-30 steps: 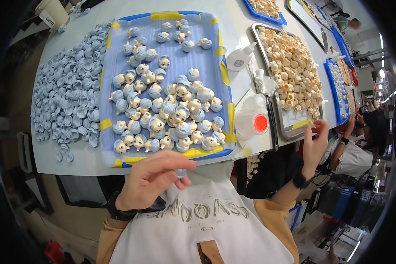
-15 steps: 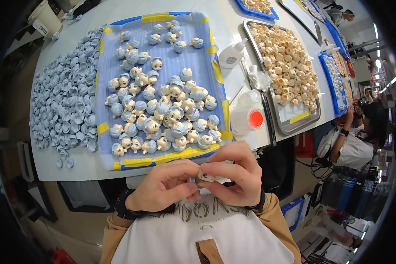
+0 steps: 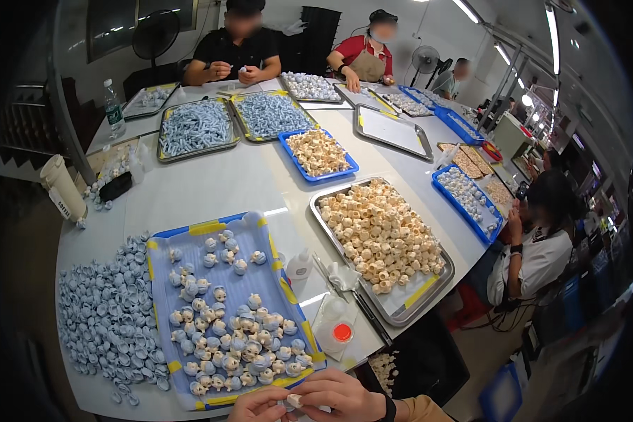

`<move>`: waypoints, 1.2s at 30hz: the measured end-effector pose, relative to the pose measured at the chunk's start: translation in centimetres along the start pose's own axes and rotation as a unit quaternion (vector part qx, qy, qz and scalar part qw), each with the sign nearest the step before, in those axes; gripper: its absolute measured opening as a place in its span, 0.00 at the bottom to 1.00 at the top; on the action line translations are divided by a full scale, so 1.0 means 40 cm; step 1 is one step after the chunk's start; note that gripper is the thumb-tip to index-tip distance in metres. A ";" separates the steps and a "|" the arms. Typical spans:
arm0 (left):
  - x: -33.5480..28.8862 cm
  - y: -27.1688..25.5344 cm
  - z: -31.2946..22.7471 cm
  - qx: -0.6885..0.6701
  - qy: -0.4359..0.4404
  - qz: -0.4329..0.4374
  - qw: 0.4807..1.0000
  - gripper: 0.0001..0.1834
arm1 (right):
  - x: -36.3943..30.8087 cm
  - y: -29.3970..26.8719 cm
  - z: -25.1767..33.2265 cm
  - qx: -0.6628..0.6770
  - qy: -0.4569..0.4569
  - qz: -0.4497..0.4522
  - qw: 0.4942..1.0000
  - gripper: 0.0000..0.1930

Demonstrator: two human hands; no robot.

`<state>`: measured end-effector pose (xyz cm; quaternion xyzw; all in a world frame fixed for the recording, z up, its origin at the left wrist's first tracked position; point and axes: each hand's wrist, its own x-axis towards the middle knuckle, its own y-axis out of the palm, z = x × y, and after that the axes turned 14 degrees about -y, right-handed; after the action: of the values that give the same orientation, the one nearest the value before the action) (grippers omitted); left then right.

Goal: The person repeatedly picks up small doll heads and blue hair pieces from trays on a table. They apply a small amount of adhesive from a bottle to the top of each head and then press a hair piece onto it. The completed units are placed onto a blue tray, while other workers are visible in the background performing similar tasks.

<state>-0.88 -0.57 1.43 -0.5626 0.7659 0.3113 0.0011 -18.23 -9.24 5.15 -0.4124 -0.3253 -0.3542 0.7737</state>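
Observation:
At the front edge of the table, my left hand [image 3: 258, 406] and my right hand [image 3: 346, 395] meet with their fingers closed together. Pinched between them is a small cream doll head [image 3: 295, 400], with a bit of grey-blue showing beside it; the fingers cover most of it. Just beyond lies a blue tray [image 3: 267, 274] lined with blue sheet and edged in yellow tape. Several finished-looking doll heads [image 3: 235, 344] with blue hair crowd its near half. Left of the tray, a heap of pale blue hair shells [image 3: 109, 316] covers the tabletop.
A metal tray [image 3: 443, 271] of cream head pieces [image 3: 380, 232] stands to the right. Between the trays are a white squeeze bottle [image 3: 299, 265] and a red-capped jar [image 3: 341, 333]. Farther off sit a blue tray [image 3: 352, 169], metal trays [image 3: 198, 151], a cup [image 3: 63, 190] and several people.
The view has tilted up, so the far table and co-workers now show and my hands sit lower in the picture. Both hands still hold the doll head.

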 end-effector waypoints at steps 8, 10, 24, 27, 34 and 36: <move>-0.004 0.008 -0.001 -0.024 0.003 -0.025 0.999 0.16 | 0.008 -0.036 0.001 -0.040 -0.052 0.042 0.997 0.09; -0.006 0.026 -0.015 -0.078 0.019 -0.050 0.996 0.16 | -0.012 -0.048 0.006 -0.073 -0.030 0.052 0.996 0.11; 0.001 -0.017 0.021 -0.074 0.059 -0.061 0.994 0.18 | -0.110 -0.187 -0.135 -0.321 0.002 0.044 0.946 0.15; -0.002 -0.021 0.018 -0.068 0.045 -0.065 0.995 0.18 | -0.118 -0.185 -0.144 -0.315 -0.007 0.062 0.947 0.15; 0.006 -0.022 0.021 -0.063 0.038 -0.053 0.996 0.19 | -0.128 -0.194 -0.154 -0.311 -0.032 0.094 0.945 0.16; 0.009 -0.019 0.027 -0.070 0.046 -0.054 0.995 0.19 | -0.131 -0.194 -0.162 -0.311 -0.045 0.100 0.944 0.17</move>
<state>-0.72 -0.50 0.07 -0.6155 0.7099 0.3377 -0.0564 -26.00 -16.57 1.26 -0.6782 -0.1904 -0.3400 0.6231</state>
